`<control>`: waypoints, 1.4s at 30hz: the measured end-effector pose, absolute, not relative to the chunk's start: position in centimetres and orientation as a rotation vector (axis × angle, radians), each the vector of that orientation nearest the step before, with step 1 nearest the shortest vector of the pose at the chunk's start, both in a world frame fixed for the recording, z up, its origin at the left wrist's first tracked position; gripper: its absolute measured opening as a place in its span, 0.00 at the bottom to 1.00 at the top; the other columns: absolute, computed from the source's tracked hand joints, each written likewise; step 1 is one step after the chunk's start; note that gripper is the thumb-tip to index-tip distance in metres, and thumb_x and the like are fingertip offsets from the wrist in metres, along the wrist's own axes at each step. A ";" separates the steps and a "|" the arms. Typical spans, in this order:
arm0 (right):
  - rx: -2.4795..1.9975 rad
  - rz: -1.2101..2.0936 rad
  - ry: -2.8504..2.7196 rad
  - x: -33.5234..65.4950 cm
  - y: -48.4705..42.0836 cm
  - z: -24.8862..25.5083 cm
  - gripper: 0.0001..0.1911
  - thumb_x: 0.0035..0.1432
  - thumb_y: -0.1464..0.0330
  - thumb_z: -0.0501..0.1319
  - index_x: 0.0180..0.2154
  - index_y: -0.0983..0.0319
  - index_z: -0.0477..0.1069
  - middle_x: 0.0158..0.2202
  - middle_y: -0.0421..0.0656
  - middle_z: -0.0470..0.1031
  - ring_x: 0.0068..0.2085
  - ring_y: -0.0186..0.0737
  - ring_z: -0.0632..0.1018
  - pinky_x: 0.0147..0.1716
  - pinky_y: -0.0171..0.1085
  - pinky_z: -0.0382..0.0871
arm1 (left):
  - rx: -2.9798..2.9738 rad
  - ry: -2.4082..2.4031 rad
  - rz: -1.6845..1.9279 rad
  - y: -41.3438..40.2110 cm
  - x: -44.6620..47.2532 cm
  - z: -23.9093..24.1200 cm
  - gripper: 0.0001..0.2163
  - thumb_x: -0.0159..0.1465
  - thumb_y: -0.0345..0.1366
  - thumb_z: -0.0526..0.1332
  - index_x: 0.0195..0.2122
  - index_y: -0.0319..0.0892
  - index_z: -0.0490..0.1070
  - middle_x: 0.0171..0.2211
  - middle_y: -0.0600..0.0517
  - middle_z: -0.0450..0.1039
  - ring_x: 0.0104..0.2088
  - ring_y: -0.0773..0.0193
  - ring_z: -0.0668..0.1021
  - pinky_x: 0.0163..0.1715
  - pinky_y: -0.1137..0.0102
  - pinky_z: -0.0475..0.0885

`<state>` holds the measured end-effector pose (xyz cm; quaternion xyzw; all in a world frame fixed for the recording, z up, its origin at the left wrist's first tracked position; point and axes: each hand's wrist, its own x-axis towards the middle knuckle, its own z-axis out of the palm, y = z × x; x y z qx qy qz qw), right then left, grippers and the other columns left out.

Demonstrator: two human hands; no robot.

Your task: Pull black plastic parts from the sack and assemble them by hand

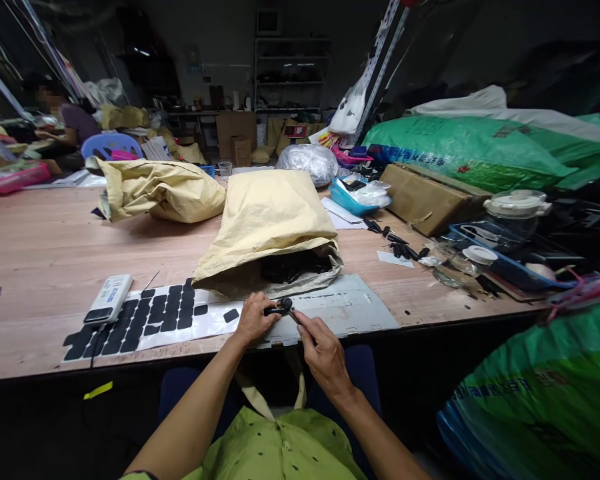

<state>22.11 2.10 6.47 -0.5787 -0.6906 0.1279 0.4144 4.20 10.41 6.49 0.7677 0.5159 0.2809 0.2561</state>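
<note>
My left hand is closed around a small black part with a round end, just over the table's front edge. My right hand pinches a thin, dark rod-like piece that meets the black part; its exact kind is too small to make out. Both hands are above a grey board. Right behind them lies a yellow woven sack, its mouth facing me, with dark items inside. A white sheet bearing rows of black rounded stickers is left of my left hand.
A white handheld device rests on the stickers. Another yellow sack lies behind. To the right are loose black parts, a cardboard box, a blue tray and green bags. A person sits far left.
</note>
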 end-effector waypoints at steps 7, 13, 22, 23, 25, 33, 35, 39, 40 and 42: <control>-1.536 0.262 -1.822 22.2 2.1 6.9 0.20 0.67 0.68 0.51 0.56 0.54 0.72 0.38 0.42 0.76 0.40 0.36 0.78 0.41 0.32 0.71 | 2.054 1.429 0.759 10.3 4.4 6.7 0.06 0.57 0.33 0.68 0.36 0.46 0.81 0.33 0.52 0.72 0.39 0.60 0.70 0.41 0.66 0.63; -1.583 0.285 -1.757 22.5 1.9 7.1 0.21 0.68 0.65 0.48 0.57 0.54 0.71 0.40 0.44 0.77 0.41 0.38 0.77 0.45 0.35 0.71 | 2.044 1.433 0.768 10.3 4.4 6.6 0.08 0.57 0.32 0.68 0.38 0.46 0.81 0.34 0.51 0.73 0.39 0.59 0.71 0.42 0.64 0.64; -1.680 0.152 -1.679 25.5 6.5 7.3 0.20 0.66 0.66 0.51 0.55 0.55 0.73 0.44 0.44 0.76 0.45 0.40 0.75 0.45 0.37 0.68 | 2.047 1.455 0.779 10.2 4.5 6.8 0.08 0.56 0.32 0.68 0.38 0.44 0.80 0.34 0.51 0.73 0.39 0.59 0.71 0.43 0.64 0.65; -1.734 0.106 -1.693 26.1 7.5 7.3 0.20 0.65 0.67 0.52 0.54 0.55 0.73 0.42 0.44 0.76 0.44 0.40 0.75 0.43 0.37 0.67 | 2.051 1.458 0.773 10.2 4.5 6.9 0.08 0.56 0.32 0.68 0.37 0.44 0.80 0.34 0.51 0.73 0.39 0.58 0.71 0.43 0.64 0.66; -1.842 0.004 -1.725 27.2 9.2 6.9 0.19 0.64 0.69 0.53 0.52 0.56 0.76 0.38 0.44 0.76 0.40 0.41 0.73 0.40 0.37 0.64 | 2.065 1.463 0.755 10.1 4.5 7.1 0.07 0.55 0.32 0.68 0.37 0.44 0.80 0.34 0.51 0.73 0.40 0.58 0.71 0.43 0.63 0.66; -1.945 -0.205 -1.797 27.9 10.6 5.2 0.16 0.63 0.69 0.57 0.50 0.56 0.76 0.35 0.44 0.72 0.37 0.41 0.66 0.36 0.38 0.54 | 2.089 1.458 0.724 10.0 4.5 7.6 0.07 0.56 0.35 0.68 0.36 0.44 0.80 0.34 0.51 0.73 0.40 0.57 0.71 0.43 0.63 0.65; -1.961 -0.188 -1.798 27.8 10.5 5.4 0.16 0.63 0.69 0.57 0.50 0.56 0.75 0.36 0.44 0.72 0.38 0.41 0.66 0.36 0.38 0.53 | 2.099 1.431 0.709 9.8 4.3 7.8 0.08 0.55 0.35 0.69 0.36 0.45 0.80 0.35 0.51 0.72 0.40 0.57 0.71 0.44 0.62 0.66; -1.991 -0.154 -1.801 27.7 10.5 5.8 0.16 0.63 0.68 0.57 0.51 0.54 0.74 0.37 0.44 0.72 0.39 0.41 0.66 0.37 0.38 0.53 | 2.155 1.317 0.679 8.3 3.4 7.8 0.07 0.52 0.35 0.71 0.33 0.47 0.81 0.42 0.49 0.72 0.46 0.54 0.71 0.49 0.58 0.66; -1.996 -0.150 -1.801 27.6 10.5 5.9 0.16 0.63 0.68 0.57 0.51 0.54 0.74 0.38 0.44 0.72 0.40 0.41 0.66 0.37 0.38 0.53 | 2.179 1.280 0.682 7.5 3.0 7.7 0.07 0.52 0.35 0.72 0.33 0.48 0.81 0.45 0.49 0.71 0.49 0.52 0.71 0.52 0.57 0.66; -2.004 -0.150 -1.799 27.6 10.5 5.8 0.16 0.63 0.68 0.57 0.51 0.54 0.74 0.38 0.44 0.72 0.40 0.42 0.66 0.37 0.38 0.53 | 2.238 1.227 0.684 5.6 2.4 7.2 0.09 0.51 0.34 0.73 0.34 0.49 0.81 0.54 0.48 0.69 0.56 0.48 0.68 0.56 0.53 0.64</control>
